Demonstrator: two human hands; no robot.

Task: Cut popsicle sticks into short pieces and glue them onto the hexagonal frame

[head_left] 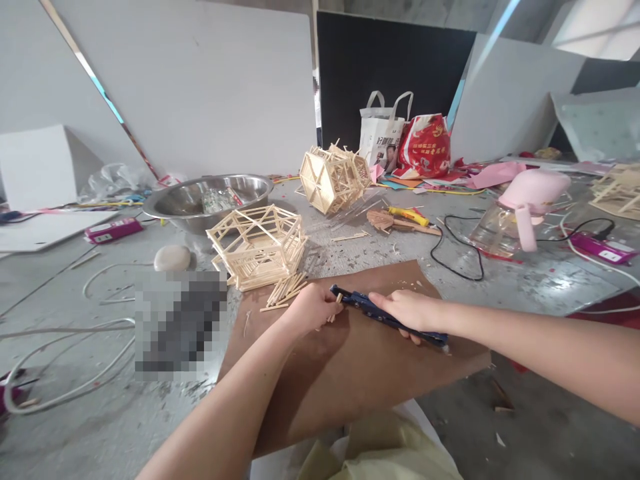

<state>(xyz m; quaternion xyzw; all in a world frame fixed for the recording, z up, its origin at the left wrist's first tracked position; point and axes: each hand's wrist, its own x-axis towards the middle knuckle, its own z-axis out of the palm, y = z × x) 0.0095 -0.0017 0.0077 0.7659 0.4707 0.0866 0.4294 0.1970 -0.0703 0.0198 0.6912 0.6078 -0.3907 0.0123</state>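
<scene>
My left hand [315, 308] is closed in a pinch on short thin wooden sticks [339, 300]. In my right hand [407, 310] is a long dark blue and black hand tool [365, 304], gripped along its length; its exact kind is unclear. The tool's black tip meets the upper end of a stick at my left fingers. Both hands are over a brown sheet [350, 380]. Just beyond my left hand lies a loose pile of wooden sticks [286, 291], beside an open polygonal stick frame [260, 250].
A metal basin [165, 208] stands behind the frame. Farther back sit a finished-looking stick model [333, 180], a white bag [380, 137] and a red bag [425, 147]. To the right are a yellow-handled tool [407, 216], a black cable [463, 275] and a pink-lidded jug [520, 213].
</scene>
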